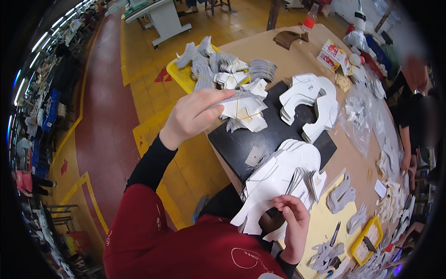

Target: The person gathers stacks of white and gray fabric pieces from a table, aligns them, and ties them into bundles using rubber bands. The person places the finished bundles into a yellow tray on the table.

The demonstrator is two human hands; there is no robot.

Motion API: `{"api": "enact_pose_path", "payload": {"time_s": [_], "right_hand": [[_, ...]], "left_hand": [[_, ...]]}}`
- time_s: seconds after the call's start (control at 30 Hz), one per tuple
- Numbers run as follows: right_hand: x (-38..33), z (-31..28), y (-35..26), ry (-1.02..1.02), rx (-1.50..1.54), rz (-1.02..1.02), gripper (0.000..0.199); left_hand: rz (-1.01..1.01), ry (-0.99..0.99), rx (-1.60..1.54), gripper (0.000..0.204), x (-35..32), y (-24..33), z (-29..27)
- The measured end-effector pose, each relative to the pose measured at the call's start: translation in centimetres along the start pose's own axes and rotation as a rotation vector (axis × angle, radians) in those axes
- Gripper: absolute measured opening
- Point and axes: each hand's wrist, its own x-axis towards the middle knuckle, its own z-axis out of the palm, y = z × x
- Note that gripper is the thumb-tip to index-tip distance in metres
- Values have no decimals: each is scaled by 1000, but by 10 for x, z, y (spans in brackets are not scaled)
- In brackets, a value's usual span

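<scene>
My left hand (193, 114) reaches over the table's left edge, its thumb and fingers closed on the near end of a rubber-banded bundle of grey and white cut pieces (248, 116). At the table's near edge my right hand (295, 225) is half curled, thumb and fingertips apart, with nothing visible between them. Its fingertips are beside a stack of white shoe-upper pieces (265, 179), which partly overhangs the edge. Whether they touch it I cannot tell. Farther back, more curved white upper pieces (302, 90) lie stacked on a black mat (230, 142).
A yellow tray (174, 74) heaped with grey bundles stands at the far left. Clear plastic bags (357, 114), a bottle (310, 21) and a small box (332, 55) are farther right. Near right lie grey pieces (341, 193) and a yellow basket (355, 249). Other people work across the table.
</scene>
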Motion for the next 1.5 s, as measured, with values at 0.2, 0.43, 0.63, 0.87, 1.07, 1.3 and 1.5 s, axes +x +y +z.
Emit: {"api": "enact_pose_path", "payload": {"time_s": [0.2,0.43,0.63,0.87,1.07,1.3,1.5], "right_hand": [[13,7,0,-12,116,-45,53],[24,10,11,100,201,-13,56],[24,3,17,122,238,46,44],[38,5,3,194,1,41,43],[55,8,10,255,-246,-52,40],[63,8,13,264,-366,-149,34],[54,16,8,148,121,-220,35]], "left_hand": [[-112,4,-258,20,-4,71,32],[-255,-151,-504,30,-34,143,60],[-482,-178,-677,41,-35,152,60],[-1046,-100,-1062,37,-38,154,67],[-1178,-100,-1162,44,-46,156,79],[-1196,29,-1493,51,-50,150,70],[-1290,45,-1737,61,-17,147,58]]}}
